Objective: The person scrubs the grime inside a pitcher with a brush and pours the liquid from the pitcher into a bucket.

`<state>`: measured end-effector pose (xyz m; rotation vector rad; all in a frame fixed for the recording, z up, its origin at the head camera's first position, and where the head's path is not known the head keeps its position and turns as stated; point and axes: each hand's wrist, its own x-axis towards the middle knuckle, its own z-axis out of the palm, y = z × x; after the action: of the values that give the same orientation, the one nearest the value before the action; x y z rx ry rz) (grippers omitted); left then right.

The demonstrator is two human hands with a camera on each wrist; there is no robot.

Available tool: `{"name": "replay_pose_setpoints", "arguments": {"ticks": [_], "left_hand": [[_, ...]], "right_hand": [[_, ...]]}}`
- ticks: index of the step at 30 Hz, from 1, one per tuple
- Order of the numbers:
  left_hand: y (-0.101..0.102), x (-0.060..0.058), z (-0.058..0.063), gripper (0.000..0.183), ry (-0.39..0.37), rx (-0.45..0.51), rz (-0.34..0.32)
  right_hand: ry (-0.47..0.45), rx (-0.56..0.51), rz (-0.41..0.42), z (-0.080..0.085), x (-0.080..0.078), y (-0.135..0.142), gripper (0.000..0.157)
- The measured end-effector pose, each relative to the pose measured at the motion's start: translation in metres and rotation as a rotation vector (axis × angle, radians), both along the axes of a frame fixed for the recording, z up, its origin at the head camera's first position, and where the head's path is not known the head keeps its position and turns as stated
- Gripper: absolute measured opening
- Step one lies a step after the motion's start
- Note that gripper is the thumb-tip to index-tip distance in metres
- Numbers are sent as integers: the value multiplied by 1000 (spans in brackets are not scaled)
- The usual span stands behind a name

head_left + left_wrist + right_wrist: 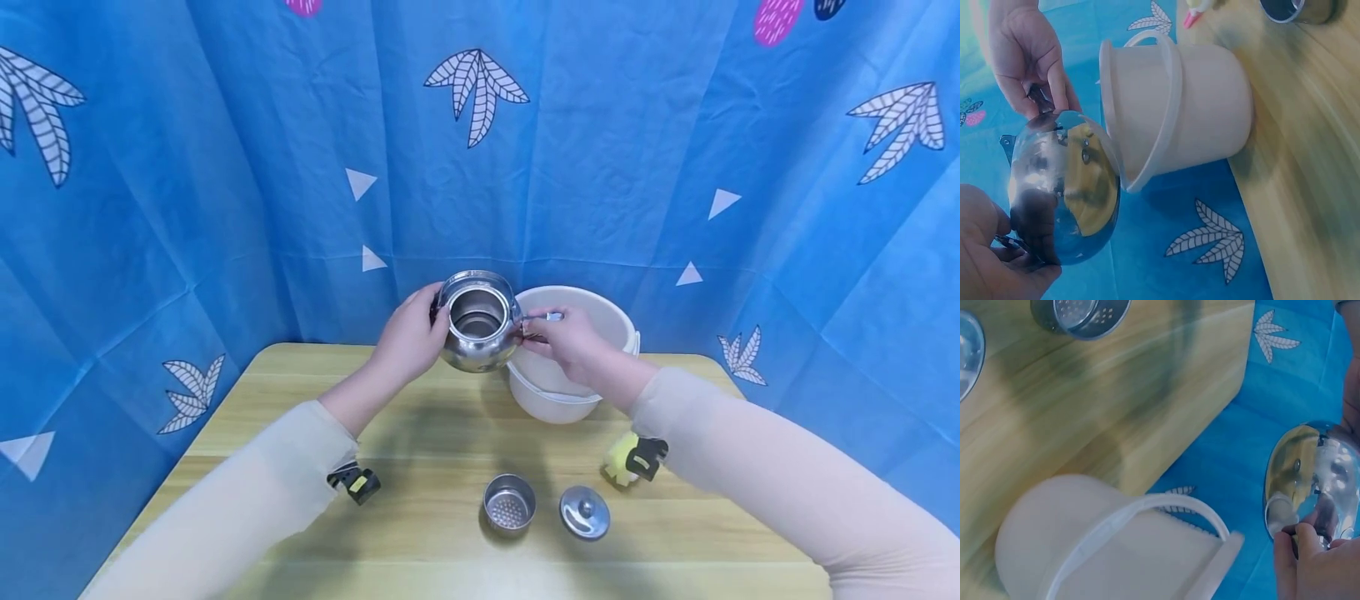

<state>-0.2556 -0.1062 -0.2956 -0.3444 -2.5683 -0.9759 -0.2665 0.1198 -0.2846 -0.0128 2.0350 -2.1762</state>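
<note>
Both hands hold a shiny stainless steel teapot (480,354) above the far part of the table, its round open mouth tilted toward the head camera. My left hand (411,335) grips it at the left side, thumb near the rim. On the other side, my right hand (573,343) pinches a metal part that sticks out from the pot. In the left wrist view the pot's rounded base (1063,187) shows, mirror-like, between the two hands. A white bucket (555,407) stands just right of the pot, partly behind the right hand.
Nearer on the wooden table (420,533) stand a perforated metal strainer cup (510,504) and a metal lid with a knob (585,512). A yellow scrubber-like item (619,460) lies by the right sleeve. Blue patterned curtain (600,167) surrounds the table's back and sides.
</note>
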Motion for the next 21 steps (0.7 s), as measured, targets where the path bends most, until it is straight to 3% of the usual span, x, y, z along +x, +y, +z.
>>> {"name": "replay_pose_setpoints", "arguments": {"ticks": [6, 13, 21], "left_hand": [[13, -8, 4, 47, 51, 33, -11], [29, -18, 11, 46, 59, 72, -30], [44, -30, 10, 46, 85, 95, -46]], "right_hand": [[39, 21, -22, 8, -6, 11, 12], [71, 27, -57, 16, -9, 25, 21], [78, 39, -88, 20, -13, 37, 27]]}}
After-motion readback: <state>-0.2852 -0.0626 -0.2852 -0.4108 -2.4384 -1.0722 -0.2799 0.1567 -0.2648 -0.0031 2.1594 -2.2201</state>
